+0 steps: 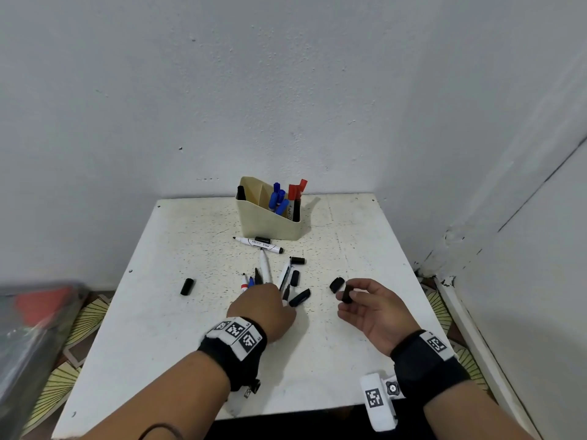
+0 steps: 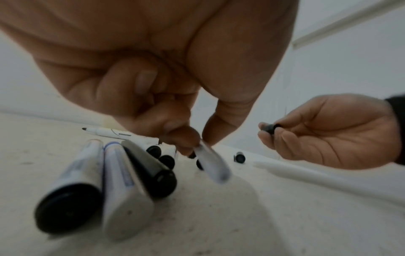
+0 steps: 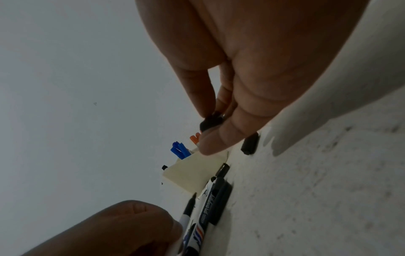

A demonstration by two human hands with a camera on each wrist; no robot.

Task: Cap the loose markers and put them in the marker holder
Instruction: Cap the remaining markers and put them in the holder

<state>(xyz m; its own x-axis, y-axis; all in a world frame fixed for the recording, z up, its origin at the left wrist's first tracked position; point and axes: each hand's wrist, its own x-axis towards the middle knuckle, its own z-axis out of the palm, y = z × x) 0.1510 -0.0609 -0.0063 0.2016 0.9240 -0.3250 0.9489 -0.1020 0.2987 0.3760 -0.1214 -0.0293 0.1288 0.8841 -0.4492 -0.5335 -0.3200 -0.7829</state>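
A beige marker holder stands at the table's back with blue, red and black capped markers in it. Several uncapped markers lie fanned in front of it, and one more lies crosswise by the holder. My left hand reaches into the fan and pinches a white marker between thumb and forefinger, lifting its end. To the right, above the table, my right hand pinches a black cap between thumb and fingers, the same cap that shows in the right wrist view.
Loose black caps lie on the white table: one far left, one by my right hand, others among the markers. Walls close the back and right. A blurred grey and red object sits at the left.
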